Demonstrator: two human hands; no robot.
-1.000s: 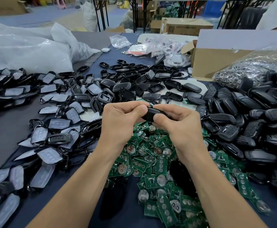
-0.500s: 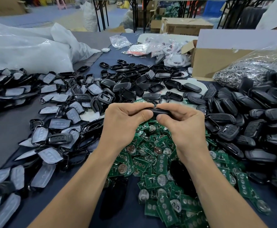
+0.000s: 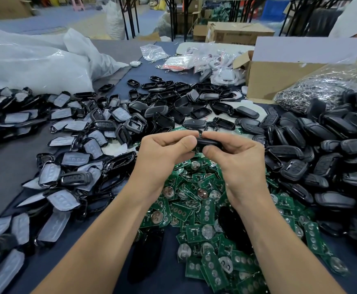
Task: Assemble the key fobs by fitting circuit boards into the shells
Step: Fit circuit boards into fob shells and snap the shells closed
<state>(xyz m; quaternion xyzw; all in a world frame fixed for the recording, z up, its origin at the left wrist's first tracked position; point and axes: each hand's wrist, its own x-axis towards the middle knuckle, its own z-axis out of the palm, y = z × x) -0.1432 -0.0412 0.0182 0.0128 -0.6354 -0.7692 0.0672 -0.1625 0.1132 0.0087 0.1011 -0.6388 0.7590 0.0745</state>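
Two hands meet mid-view over the bench: left hand & right hand both pinch one black key fob shell, thumbs under, fingers on top, held above a heap of green circuit boards. Cardboard box at back right stands w/ flap up; contents hidden. Clear bag leaning on it holds metal rings. Carton behind has print, too blurred to read. Loose black shells piled right, grey-padded halves left.
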